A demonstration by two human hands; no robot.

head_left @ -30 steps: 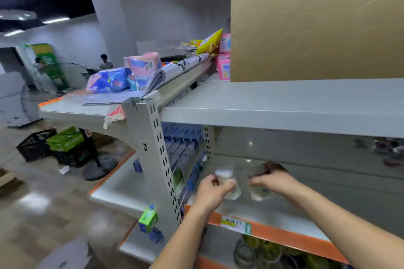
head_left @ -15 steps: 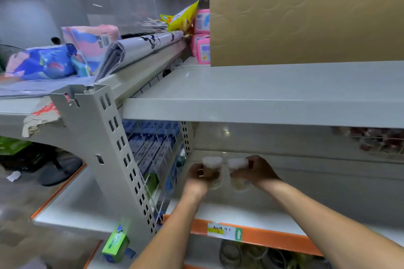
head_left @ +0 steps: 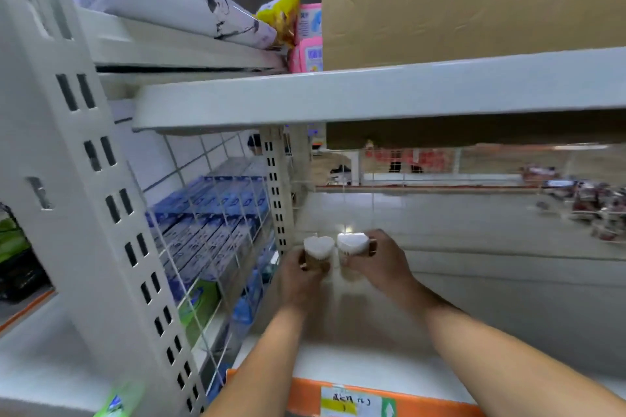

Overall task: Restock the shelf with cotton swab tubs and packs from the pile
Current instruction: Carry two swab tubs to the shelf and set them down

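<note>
Two heart-shaped cotton swab tubs held side by side deep in the shelf bay, one per hand. Going left to right: grey perforated upright (head_left: 84,213) at far left, then a wire mesh divider (head_left: 216,247) with blue boxes (head_left: 216,213) stacked behind it and a green box (head_left: 198,305) lower down. Next, left hand (head_left: 298,276), fingers curled round the left tub (head_left: 318,252), gripping it from the side. Left tub upright, white heart lid facing up, close to the slotted rear post (head_left: 276,193). Just beside it, nearly touching, the right tub (head_left: 354,247), also upright, same white heart lid. Right hand (head_left: 379,264) wraps it, fingers round the far side, thumb side toward camera. Cannot tell whether either tub base touches the white shelf (head_left: 474,315) or sits just above it; hands hide the bottoms. Orange front edge strip (head_left: 423,403) with a price label (head_left: 355,401) at bottom. Above, the grey upper shelf (head_left: 372,95) carries a rolled sheet (head_left: 176,0), a yellow bag (head_left: 281,17), pink packs (head_left: 308,41) and a big cardboard box (head_left: 474,0). Far right background blurred, red items behind mesh, not readable.
</note>
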